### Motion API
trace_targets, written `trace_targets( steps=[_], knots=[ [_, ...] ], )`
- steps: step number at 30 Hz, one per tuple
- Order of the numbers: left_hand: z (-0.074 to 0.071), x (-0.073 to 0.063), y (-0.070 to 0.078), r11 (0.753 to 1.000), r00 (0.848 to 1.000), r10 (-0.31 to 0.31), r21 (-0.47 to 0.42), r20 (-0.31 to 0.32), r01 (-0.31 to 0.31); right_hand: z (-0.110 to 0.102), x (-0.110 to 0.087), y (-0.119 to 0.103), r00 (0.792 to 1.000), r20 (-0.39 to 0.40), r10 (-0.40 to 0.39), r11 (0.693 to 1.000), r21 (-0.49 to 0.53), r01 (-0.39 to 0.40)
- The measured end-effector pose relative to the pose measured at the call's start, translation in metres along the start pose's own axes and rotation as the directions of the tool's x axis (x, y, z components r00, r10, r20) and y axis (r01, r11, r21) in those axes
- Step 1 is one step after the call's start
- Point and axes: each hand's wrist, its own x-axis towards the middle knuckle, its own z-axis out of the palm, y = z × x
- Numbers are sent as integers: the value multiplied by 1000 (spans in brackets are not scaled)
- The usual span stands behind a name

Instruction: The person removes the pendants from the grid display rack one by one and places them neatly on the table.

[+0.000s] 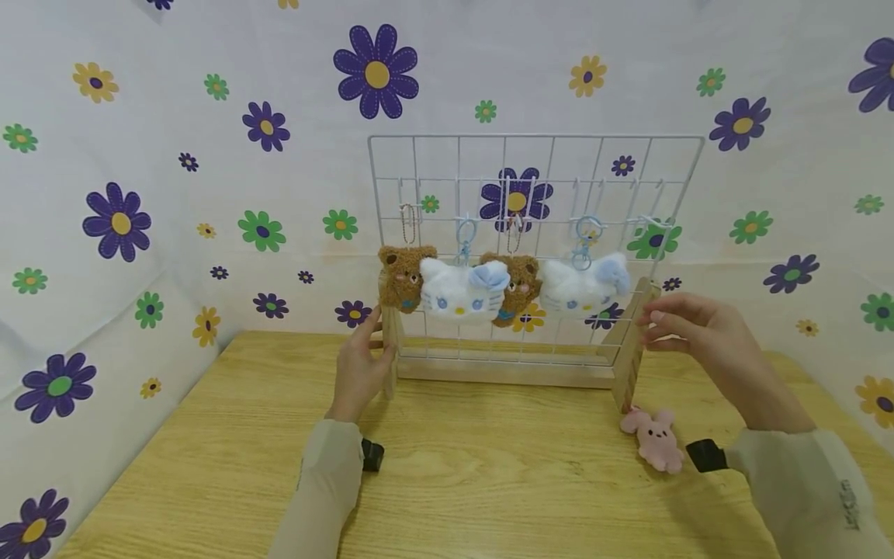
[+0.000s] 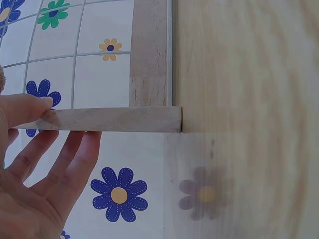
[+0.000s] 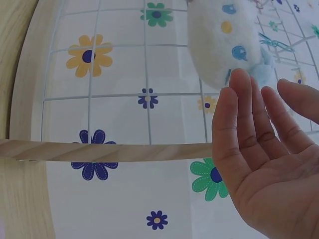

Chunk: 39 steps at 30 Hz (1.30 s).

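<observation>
A white wire grid rack (image 1: 531, 137) stands upright on wooden feet at the back of the table. My left hand (image 1: 359, 374) grips its left wooden side post (image 1: 389, 357); in the left wrist view the thumb lies on one face of that board and the fingertips on the other. Beside the right wooden side post (image 1: 631, 361) is my right hand (image 1: 705, 345), fingers slightly bent and nothing held. Two brown bear plush keychains (image 1: 405, 268) and two white cat plush keychains (image 1: 461, 291) with blue bows hang from hooks on the grid, the cats partly covering the bears.
A pink plush toy (image 1: 659, 441) lies on the wooden table (image 1: 475, 481), just in front of the rack's right foot. Several bare hooks (image 1: 656, 186) stick out of the grid. Behind the table hangs a white cloth (image 1: 293, 186) with printed flowers.
</observation>
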Motion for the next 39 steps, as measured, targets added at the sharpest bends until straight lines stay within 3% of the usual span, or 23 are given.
trace_targets(
  steps=[6, 15, 23, 30, 39],
  knots=[
    [1, 0, 0, 1000, 1000, -16, -5, -2, 16, 3, 4, -7, 1000, 11, -21, 999, 35, 21],
    [0, 0, 2, 1000, 1000, -19, -8, 9, 19, 8, 12, -19, 1000, -6, -13, 999, -35, 13],
    [-1, 0, 3, 999, 999, -30, -17, 17, 31, 12, 18, -28, 999, 8, -34, 999, -11, 34],
    [-1, 0, 3, 999, 999, -45, -22, 17, 45, 19, 22, -37, 998, -67, 18, 994, -107, -25],
    [0, 0, 3, 1000, 1000, -19, -20, 4, 19, 23, 27, -46, 996, -81, 42, 983, -172, -56]
  ],
)
